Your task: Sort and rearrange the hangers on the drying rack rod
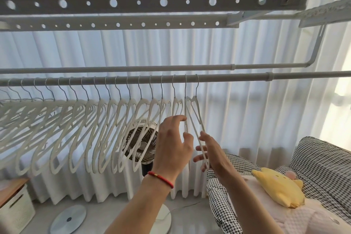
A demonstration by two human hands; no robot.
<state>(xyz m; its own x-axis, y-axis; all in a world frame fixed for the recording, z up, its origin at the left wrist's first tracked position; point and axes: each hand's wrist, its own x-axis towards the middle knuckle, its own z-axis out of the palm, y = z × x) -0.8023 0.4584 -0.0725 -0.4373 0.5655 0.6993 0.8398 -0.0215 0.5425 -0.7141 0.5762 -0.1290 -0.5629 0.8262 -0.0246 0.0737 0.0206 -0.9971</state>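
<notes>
— What does the frame show at the rod?

— A long row of white hangers (79, 135) hangs by wire hooks from the near rod (228, 77) of a drying rack, packed evenly from the left edge to just right of centre. The last 2 hangers (191, 112) at the right end of the row sit close together, their hooks side by side.

— And the hands?

— The left hand (172, 148) (a red cord bracelet (161, 178) circles its wrist) is raised with fingers spread and curled, its index fingertip touching the edge of the second-to-last hanger; it closes on nothing. The right hand (209, 153) is just beside it, fingers loosely parted around the lower arm of the end hanger, which runs across its fingers; whether the grip is firm cannot be told.

— What surrounds them?

— White pleated curtains (247, 129) fill the background. A standing fan (141, 143) shows behind the hangers, near the left hand. At lower right, a yellow plush toy (279, 186) lies on a houndstooth-patterned cover (322, 167). A second rod (133, 69) and 2 perforated bars (133, 2) run above.
</notes>
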